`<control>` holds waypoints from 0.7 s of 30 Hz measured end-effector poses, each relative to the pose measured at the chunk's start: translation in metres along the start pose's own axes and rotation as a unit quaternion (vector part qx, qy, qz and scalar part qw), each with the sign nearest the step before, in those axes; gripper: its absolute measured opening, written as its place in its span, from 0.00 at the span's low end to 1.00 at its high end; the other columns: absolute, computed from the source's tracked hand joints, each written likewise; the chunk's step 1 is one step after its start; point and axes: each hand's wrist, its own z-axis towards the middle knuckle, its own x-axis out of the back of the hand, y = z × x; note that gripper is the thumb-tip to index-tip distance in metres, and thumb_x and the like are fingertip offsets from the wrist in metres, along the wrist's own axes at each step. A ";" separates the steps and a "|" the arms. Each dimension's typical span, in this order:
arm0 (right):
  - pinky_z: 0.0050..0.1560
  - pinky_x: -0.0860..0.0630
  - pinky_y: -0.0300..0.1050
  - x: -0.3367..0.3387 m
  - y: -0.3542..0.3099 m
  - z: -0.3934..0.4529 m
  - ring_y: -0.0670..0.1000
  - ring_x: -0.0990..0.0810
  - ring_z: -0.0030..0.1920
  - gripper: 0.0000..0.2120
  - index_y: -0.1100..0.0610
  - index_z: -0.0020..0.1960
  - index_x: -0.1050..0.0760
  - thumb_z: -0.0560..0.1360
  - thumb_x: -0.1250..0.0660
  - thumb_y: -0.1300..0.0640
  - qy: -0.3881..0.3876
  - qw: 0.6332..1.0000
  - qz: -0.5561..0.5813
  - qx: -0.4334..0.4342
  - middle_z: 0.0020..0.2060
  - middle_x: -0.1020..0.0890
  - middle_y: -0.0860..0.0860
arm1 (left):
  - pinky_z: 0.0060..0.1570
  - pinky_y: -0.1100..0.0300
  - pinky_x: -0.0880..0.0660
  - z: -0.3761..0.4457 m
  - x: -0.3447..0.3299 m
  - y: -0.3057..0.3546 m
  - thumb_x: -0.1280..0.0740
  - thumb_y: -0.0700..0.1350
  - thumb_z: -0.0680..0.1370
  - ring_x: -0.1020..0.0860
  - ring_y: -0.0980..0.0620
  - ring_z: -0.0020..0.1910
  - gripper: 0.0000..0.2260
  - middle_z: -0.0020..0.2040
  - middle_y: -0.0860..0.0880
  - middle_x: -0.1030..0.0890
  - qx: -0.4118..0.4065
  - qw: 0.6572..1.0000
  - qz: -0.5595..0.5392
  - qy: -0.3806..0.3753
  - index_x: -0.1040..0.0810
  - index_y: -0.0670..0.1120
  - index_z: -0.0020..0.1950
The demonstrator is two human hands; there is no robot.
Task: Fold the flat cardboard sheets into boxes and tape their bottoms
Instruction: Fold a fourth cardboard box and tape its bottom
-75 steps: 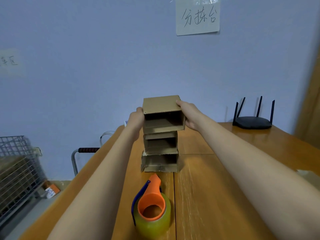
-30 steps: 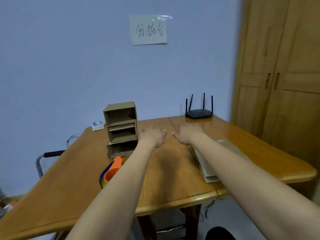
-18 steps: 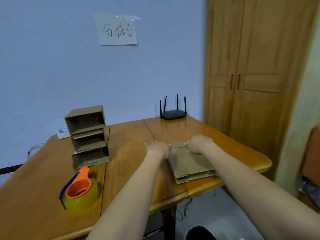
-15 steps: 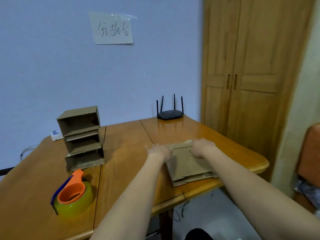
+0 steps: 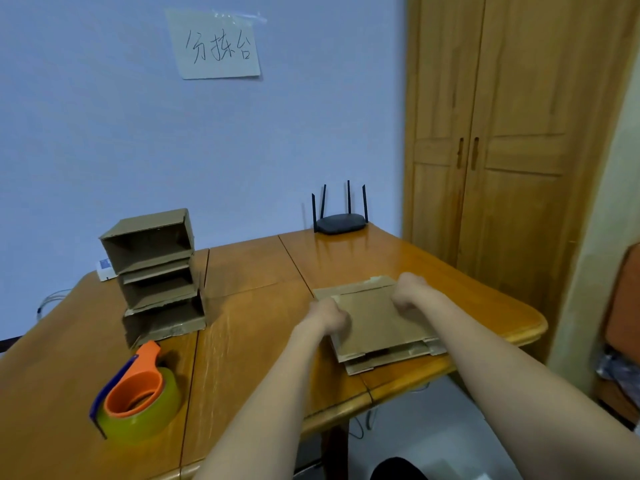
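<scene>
At the far left of the wooden table [image 5: 249, 341], near its front edge, lies a yellow-green roll of tape [image 5: 138, 415] in an orange and blue dispenser, its handle pointing toward a stack of three folded cardboard boxes [image 5: 157, 275]. The boxes sit one on another with their open sides facing the camera, the top one offset a little to the left. Behind the stack, just at the wall, a small white box [image 5: 104, 268] with a blue mark peeks out; any print on it is too small to read. High on the pale blue wall a taped paper sign [image 5: 216, 46] carries three handwritten characters, 分拣台. Below and to the right of it, a black router [image 5: 341, 223] with four upright antennas stands at the table's back edge.

The left hand [image 5: 327, 317] reaches forward with a straight forearm and rests at the left edge of the flat cardboard sheets [image 5: 377, 323], fingers curled down over that edge; they seem to grip the top sheet, though the fingertips are hidden. The right hand [image 5: 410, 291] lies on the far right part of the same pile, knuckles up, fingers bent and closed on the top sheet's edge. The pile lies on the right half of the table, close to its front rim, with lower sheets showing beneath. A wooden wardrobe [image 5: 502, 150] with two doors fills the right side.
</scene>
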 end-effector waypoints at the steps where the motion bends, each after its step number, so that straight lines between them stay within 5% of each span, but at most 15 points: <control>1: 0.46 0.24 0.47 0.002 -0.001 0.000 0.56 0.23 0.49 0.06 0.60 0.56 0.27 0.79 0.37 0.64 0.011 1.000 0.026 -0.008 0.51 0.23 0.55 | 0.65 0.50 0.28 -0.001 0.003 -0.003 0.38 0.50 0.81 0.30 0.40 0.68 0.21 0.70 0.38 0.30 0.003 1.000 -0.025 0.010 0.31 0.40 0.70; 3: 0.46 0.25 0.48 0.008 -0.006 0.000 0.57 0.23 0.48 0.06 0.61 0.56 0.27 0.80 0.38 0.63 0.033 0.995 0.096 -0.017 0.46 0.24 0.55 | 0.71 0.47 0.33 -0.008 0.014 -0.008 0.36 0.49 0.81 0.36 0.39 0.74 0.23 0.74 0.38 0.33 -0.001 0.997 -0.069 0.035 0.34 0.41 0.73; 11: 0.35 0.28 0.45 0.027 -0.054 -0.015 0.52 0.24 0.43 0.13 0.62 0.60 0.32 0.79 0.32 0.61 -0.011 0.928 0.373 0.005 0.48 0.24 0.55 | 0.64 0.49 0.27 -0.046 0.075 -0.051 0.33 0.47 0.80 0.29 0.42 0.68 0.29 0.72 0.43 0.31 -0.009 0.977 -0.196 0.082 0.41 0.45 0.78; 14: 0.38 0.24 0.44 0.028 -0.086 -0.023 0.52 0.21 0.46 0.13 0.63 0.62 0.26 0.79 0.32 0.63 -0.022 0.906 0.418 0.062 0.50 0.20 0.57 | 0.60 0.49 0.25 -0.061 0.097 -0.075 0.33 0.47 0.80 0.29 0.42 0.68 0.30 0.73 0.43 0.32 -0.005 0.974 -0.206 0.098 0.42 0.49 0.78; 17: 0.52 0.19 0.50 0.029 -0.117 -0.034 0.56 0.18 0.53 0.12 0.62 0.61 0.22 0.78 0.30 0.63 -0.032 0.891 0.437 0.118 0.56 0.18 0.59 | 0.55 0.49 0.25 -0.074 0.115 -0.099 0.34 0.49 0.80 0.27 0.44 0.65 0.28 0.70 0.45 0.30 0.007 0.973 -0.198 0.116 0.41 0.52 0.77; 21: 0.42 0.20 0.43 0.029 -0.146 -0.052 0.53 0.17 0.47 0.10 0.61 0.60 0.22 0.79 0.31 0.64 -0.066 0.872 0.456 0.165 0.51 0.17 0.57 | 0.56 0.50 0.24 -0.088 0.133 -0.123 0.34 0.52 0.80 0.26 0.43 0.65 0.28 0.69 0.44 0.28 0.010 0.975 -0.151 0.164 0.41 0.51 0.77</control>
